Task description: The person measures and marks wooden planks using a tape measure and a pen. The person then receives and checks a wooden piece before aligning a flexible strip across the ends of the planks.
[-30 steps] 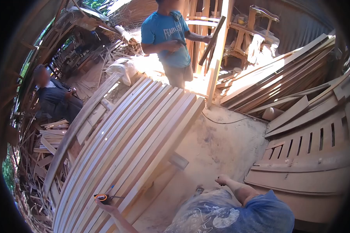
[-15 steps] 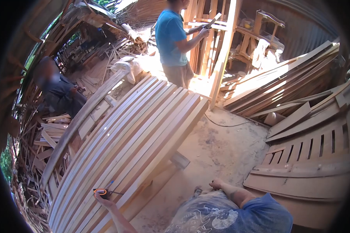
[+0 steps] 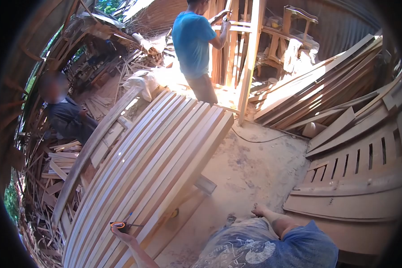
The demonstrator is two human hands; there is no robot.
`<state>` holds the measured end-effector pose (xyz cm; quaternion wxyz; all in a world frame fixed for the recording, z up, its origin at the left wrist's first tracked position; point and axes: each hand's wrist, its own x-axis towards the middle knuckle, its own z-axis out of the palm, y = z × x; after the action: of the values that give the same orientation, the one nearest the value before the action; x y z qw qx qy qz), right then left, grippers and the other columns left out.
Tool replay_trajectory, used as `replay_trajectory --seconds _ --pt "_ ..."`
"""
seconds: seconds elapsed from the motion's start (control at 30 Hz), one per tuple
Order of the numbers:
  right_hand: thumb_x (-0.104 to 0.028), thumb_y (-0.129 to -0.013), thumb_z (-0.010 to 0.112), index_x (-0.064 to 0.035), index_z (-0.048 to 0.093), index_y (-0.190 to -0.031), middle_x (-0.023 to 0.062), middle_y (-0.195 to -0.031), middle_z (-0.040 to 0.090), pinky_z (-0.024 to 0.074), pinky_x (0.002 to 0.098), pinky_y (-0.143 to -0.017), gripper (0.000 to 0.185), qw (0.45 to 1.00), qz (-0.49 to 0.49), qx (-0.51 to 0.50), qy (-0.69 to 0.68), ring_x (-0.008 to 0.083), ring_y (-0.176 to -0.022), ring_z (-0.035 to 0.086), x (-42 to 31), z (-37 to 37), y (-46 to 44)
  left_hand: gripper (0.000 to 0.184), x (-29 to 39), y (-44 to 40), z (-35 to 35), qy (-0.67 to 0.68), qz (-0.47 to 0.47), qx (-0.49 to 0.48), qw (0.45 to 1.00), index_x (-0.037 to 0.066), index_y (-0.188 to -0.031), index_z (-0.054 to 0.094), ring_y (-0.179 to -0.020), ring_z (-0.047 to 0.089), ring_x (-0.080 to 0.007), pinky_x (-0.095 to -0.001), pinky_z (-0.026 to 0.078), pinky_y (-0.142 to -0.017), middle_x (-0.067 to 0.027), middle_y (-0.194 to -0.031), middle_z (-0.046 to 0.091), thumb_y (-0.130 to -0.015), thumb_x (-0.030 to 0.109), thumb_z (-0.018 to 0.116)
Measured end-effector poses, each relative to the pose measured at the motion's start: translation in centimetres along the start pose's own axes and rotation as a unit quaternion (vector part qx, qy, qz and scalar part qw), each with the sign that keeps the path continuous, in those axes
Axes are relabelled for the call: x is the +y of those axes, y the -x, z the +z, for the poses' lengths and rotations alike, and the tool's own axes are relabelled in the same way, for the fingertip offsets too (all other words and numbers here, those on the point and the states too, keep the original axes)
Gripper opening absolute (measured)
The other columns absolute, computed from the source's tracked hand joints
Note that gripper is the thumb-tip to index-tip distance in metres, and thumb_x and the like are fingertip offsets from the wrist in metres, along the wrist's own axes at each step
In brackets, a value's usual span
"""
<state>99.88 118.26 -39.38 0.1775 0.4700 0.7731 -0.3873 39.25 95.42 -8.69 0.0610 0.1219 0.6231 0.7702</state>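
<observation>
My left hand (image 3: 120, 233) grips an orange-and-black tape measure (image 3: 118, 226) on top of a row of long, pale wooden slats (image 3: 152, 165). A thin dark strip runs right from the tape measure across the slats, and a small blue mark or object (image 3: 130, 214) shows beside it. My right hand (image 3: 257, 210) is in front of my body, over the dusty floor and apart from the slats. It is too small in view to make out its fingers or anything in them.
Across the slats, a co-worker in a blue shirt (image 3: 192, 40) stands beside upright timbers (image 3: 252, 58). Another person (image 3: 69, 114) is at the left near scrap wood. Stacked boards (image 3: 326, 85) and a slatted panel (image 3: 348, 192) line the right. A cable (image 3: 263, 141) crosses the floor.
My view has shifted slightly. The tape measure stays at about the same place on the slats. The blue-shirted co-worker's hands have moved up against the upright timbers.
</observation>
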Motion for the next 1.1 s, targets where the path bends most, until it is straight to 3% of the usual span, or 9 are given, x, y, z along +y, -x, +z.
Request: replay_trajectory --seconds 0.17,0.27,0.37,0.6,0.8,0.87,0.93,1.07,1.1 --pt "-0.033 -0.085 0.055 -0.0070 0.070 -0.101 0.0166 -0.098 0.069 0.0532 0.0424 -0.079 0.034 0.985 -0.057 0.003 0.163 0.0327 -0.090 0.067 -2.0 0.2 0.1 0.051 0.2 0.3 0.9 -0.013 0.019 0.051 0.998 0.008 -0.111 0.049 -0.068 0.063 -0.0201 -0.0288 0.052 -0.057 -0.0116 -0.088 0.061 -0.086 0.052 0.058" --pt "-0.035 -0.083 0.055 -0.0074 0.072 -0.101 0.0180 -0.101 0.069 0.0536 0.0419 -0.080 0.037 0.978 -0.069 -0.040 0.193 0.0328 -0.092 0.067 -2.8 -0.2 -0.4 0.050 -0.8 -0.6 -0.1 -0.010 0.014 0.067 0.998 0.009 -0.109 0.051 -0.067 0.062 -0.0198 -0.0284 0.051 -0.057 -0.0099 -0.086 0.060 -0.085 0.052 0.059" --pt "-0.035 -0.082 0.056 -0.0048 0.072 -0.094 0.0171 -0.095 0.071 0.0548 0.0413 -0.078 0.036 0.998 -0.005 0.017 0.053 0.0325 -0.087 0.068 -4.0 -2.4 2.2 0.049 0.5 0.4 1.3 -0.016 0.005 0.055 0.998 0.008 -0.109 0.052 -0.073 0.060 -0.0208 -0.0309 0.051 -0.061 -0.0104 -0.089 0.058 -0.084 0.050 0.060" --pt "-0.031 -0.085 0.056 -0.0005 0.071 -0.088 0.0144 -0.071 0.069 0.0557 0.0379 -0.060 0.034 0.998 0.048 0.010 -0.042 0.0250 -0.061 0.067 -1.7 -1.4 1.9 0.054 0.4 0.1 1.0 -0.031 0.008 0.048 0.998 0.005 -0.108 0.051 -0.078 0.060 -0.0227 -0.0341 0.051 -0.062 -0.0113 -0.093 0.057 -0.082 0.051 0.061" --pt "-0.027 -0.085 0.058 -0.0006 0.067 -0.084 0.0120 -0.067 0.065 0.0533 0.0369 -0.052 0.028 0.973 0.113 0.042 -0.195 0.0223 -0.058 0.064 -0.5 0.3 4.1 0.046 0.3 0.0 1.2 -0.054 0.024 0.048 0.997 0.009 -0.103 0.052 -0.068 0.058 -0.0200 -0.0300 0.050 -0.058 -0.0084 -0.086 0.054 -0.086 0.052 0.056" --pt "-0.027 -0.085 0.059 -0.0023 0.067 -0.084 0.0108 -0.067 0.064 0.0525 0.0362 -0.050 0.026 0.975 0.099 0.033 -0.197 0.0215 -0.057 0.063 -1.0 -0.1 7.3 0.047 0.7 0.5 1.4 -0.059 0.022 0.057 0.996 0.010 -0.103 0.052 -0.067 0.058 -0.0196 -0.0297 0.050 -0.058 -0.0083 -0.084 0.055 -0.085 0.053 0.057" --pt "-0.028 -0.086 0.058 -0.0037 0.068 -0.088 0.0098 -0.069 0.065 0.0533 0.0351 -0.051 0.026 0.981 0.122 -0.054 -0.140 0.0216 -0.059 0.064 3.2 4.4 6.7 0.048 2.0 1.5 3.1 -0.061 0.018 0.087 0.994 0.010 -0.102 0.052 -0.066 0.058 -0.0188 -0.0291 0.049 -0.057 -0.0081 -0.081 0.055 -0.085 0.054 0.057" --pt "-0.029 -0.089 0.055 -0.0057 0.070 -0.093 0.0082 -0.072 0.067 0.0556 0.0338 -0.054 0.027 0.946 0.252 -0.074 -0.190 0.0210 -0.062 0.067 5.2 5.1 9.2 0.046 0.3 -0.4 1.3 -0.053 -0.010 0.050 0.997 0.011 -0.098 0.051 -0.064 0.058 -0.0171 -0.0276 0.048 -0.054 -0.0057 -0.073 0.056 -0.084 0.055 0.057" --pt "-0.029 -0.089 0.055 -0.0053 0.070 -0.093 0.0081 -0.073 0.068 0.0559 0.0336 -0.054 0.028 0.960 0.221 -0.091 -0.147 0.0205 -0.063 0.067 5.9 4.8 9.4 0.045 0.9 -0.1 1.7 -0.051 -0.020 0.052 0.997 0.012 -0.096 0.051 -0.063 0.058 -0.0166 -0.0270 0.047 -0.054 -0.0051 -0.071 0.056 -0.084 0.055 0.056"
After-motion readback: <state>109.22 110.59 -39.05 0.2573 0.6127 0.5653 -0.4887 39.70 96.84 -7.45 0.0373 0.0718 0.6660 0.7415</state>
